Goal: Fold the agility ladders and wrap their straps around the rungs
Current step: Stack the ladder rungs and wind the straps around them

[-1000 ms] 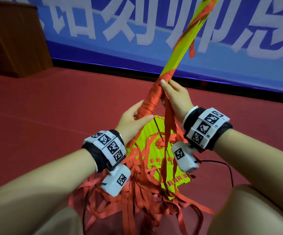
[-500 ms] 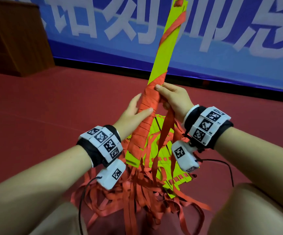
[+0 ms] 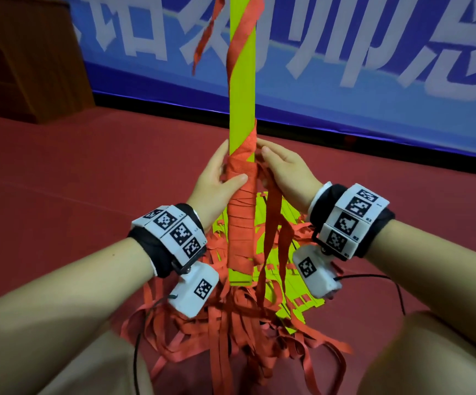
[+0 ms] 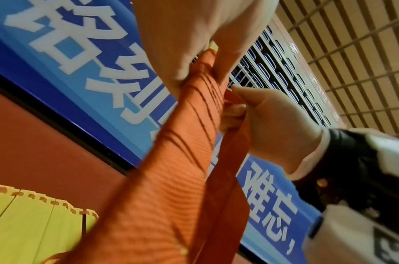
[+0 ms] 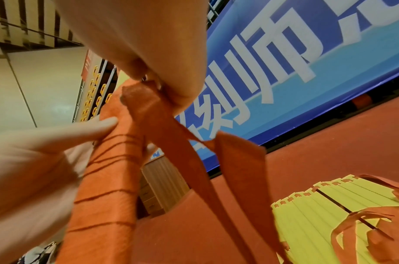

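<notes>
A bundle of yellow-green rungs (image 3: 241, 89) stands upright in front of me, its lower half wound tightly in orange strap (image 3: 241, 223). My left hand (image 3: 216, 178) grips the wrapped part from the left, thumb across the front. My right hand (image 3: 283, 169) pinches the loose strap (image 3: 272, 212) against the bundle's right edge; in the right wrist view the strap (image 5: 162, 114) runs out from between its fingers. The wrapped bundle (image 4: 185, 135) fills the left wrist view, with the right hand (image 4: 268, 123) beside it.
More yellow rungs (image 3: 285, 280) and a tangle of orange straps (image 3: 231, 332) lie on the red floor (image 3: 74, 181) below. A blue banner (image 3: 345, 67) runs along the back, a wooden cabinet (image 3: 28, 52) stands far left. My knees sit at both lower corners.
The bundle has swung from leaning right to standing upright. Both hands stayed on it at the top of the wrapping, and the view moved closer.
</notes>
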{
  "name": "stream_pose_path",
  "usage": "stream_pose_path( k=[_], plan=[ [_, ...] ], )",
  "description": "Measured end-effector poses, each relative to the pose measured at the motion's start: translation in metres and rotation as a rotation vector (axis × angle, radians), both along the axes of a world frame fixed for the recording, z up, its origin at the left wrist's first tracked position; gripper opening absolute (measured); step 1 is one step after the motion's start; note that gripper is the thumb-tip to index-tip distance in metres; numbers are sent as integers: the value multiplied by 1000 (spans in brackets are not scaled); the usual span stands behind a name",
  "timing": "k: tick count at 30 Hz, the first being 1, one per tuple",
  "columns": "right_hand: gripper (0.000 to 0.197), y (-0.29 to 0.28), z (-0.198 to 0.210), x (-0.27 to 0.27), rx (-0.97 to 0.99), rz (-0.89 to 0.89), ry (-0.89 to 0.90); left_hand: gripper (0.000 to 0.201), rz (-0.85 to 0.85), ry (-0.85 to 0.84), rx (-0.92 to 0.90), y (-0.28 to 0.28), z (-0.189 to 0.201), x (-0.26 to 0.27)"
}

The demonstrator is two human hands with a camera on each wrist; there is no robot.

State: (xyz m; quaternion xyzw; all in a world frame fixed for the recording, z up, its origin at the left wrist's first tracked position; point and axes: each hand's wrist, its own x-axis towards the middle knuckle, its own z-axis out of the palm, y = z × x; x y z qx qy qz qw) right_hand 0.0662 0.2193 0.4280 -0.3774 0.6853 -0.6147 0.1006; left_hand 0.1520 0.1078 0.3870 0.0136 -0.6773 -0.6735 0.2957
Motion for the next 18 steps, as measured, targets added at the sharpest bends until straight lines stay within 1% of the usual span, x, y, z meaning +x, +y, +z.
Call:
stream_pose_path(
  k=[2, 4, 6, 8, 9, 10, 12, 13, 14, 15, 16, 18],
  plan=[
    [34, -2, 2, -3, 1, -10, -108, 68, 39, 7, 13, -4, 0, -2],
    [35, -1, 0, -6, 46, 41, -101, 69, 56, -15, 15, -9, -1, -3],
    [44, 3, -3, -4, 182, 98, 42, 67, 48, -43, 29, -13, -3, -3],
    [46, 5, -5, -2, 336, 98, 238, 67, 29, -53, 31, -16, -3, 0],
    [44, 6, -6, -2, 388, 79, 330, 67, 22, -58, 23, -18, -3, 1],
    [36, 6, -6, -3, 410, 61, 399, 68, 15, -60, 11, -19, -3, 2],
    [20, 7, -6, -8, 438, 13, 472, 69, 5, -61, -7, -20, -2, 5],
    [21, 8, -6, -11, 466, -12, 473, 69, 8, -61, -16, -20, -2, 5],
    [23, 8, -7, -15, 493, -33, 441, 69, 13, -64, -28, -21, -2, 5],
    [26, 7, -7, -17, 502, -41, 369, 70, 15, -71, -47, -23, -2, 5],
    [28, 7, -7, -18, 479, -37, 261, 70, 13, -82, -69, -24, -3, 4],
    [31, 6, -7, -19, 374, -19, -7, 70, 5, -111, -121, -23, -5, 2]
  ],
)
